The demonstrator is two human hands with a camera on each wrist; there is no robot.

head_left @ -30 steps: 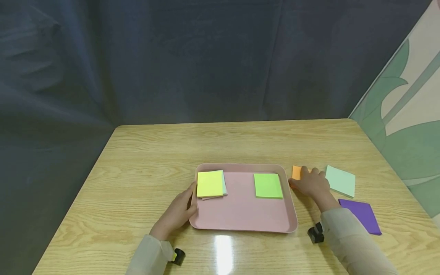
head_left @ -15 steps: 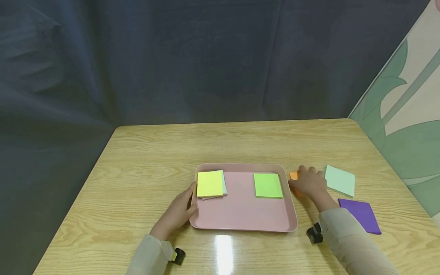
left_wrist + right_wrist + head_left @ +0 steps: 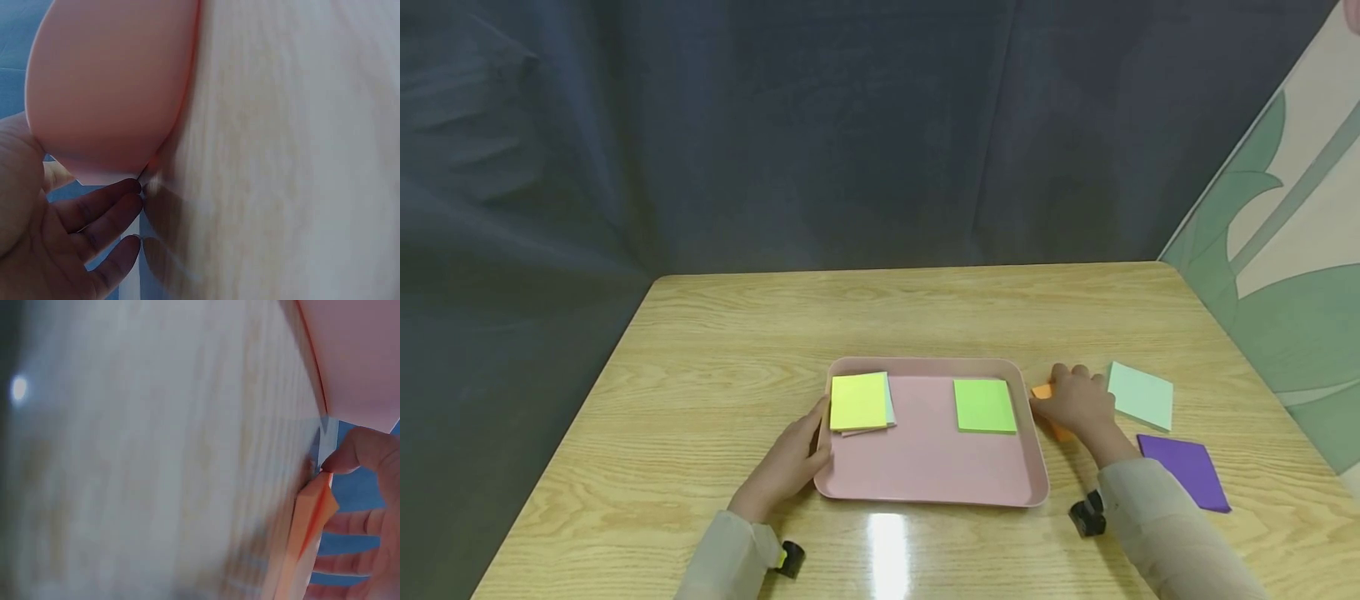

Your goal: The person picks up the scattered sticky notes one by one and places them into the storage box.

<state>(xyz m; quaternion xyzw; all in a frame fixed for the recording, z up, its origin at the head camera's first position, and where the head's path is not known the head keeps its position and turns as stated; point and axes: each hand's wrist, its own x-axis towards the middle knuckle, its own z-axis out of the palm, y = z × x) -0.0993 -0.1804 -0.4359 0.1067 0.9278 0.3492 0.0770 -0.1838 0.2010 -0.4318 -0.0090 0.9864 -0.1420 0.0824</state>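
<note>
In the head view, a pink tray (image 3: 925, 475) bears a yellow sticky note pad (image 3: 858, 402) at left, overlapping pale sheets or pads beneath it, and a lime green sticky note pad (image 3: 985, 406) at right. My left hand (image 3: 786, 462) holds the tray's left side, thumb at the rim; several fingertips reach the table below in the left wrist view. Just right of the tray, my right hand (image 3: 1077, 404) grips an orange sticky note pad (image 3: 300, 531) between thumb and fingers. The pad is tilted, with an orange sheet sticking out from its side.
Beyond my right hand lies a mint green sticky note pad (image 3: 1140, 396). A purple square (image 3: 1185, 472) lies nearer, beside my right sleeve. The wooden table (image 3: 760, 317) ends at a dark curtain (image 3: 880, 133) behind and a patterned wall (image 3: 1300, 333) at right.
My right hand has turned the orange pad and shifted it slightly toward me, so its visible corner sits lower. My left hand and the tray stay where they were.
</note>
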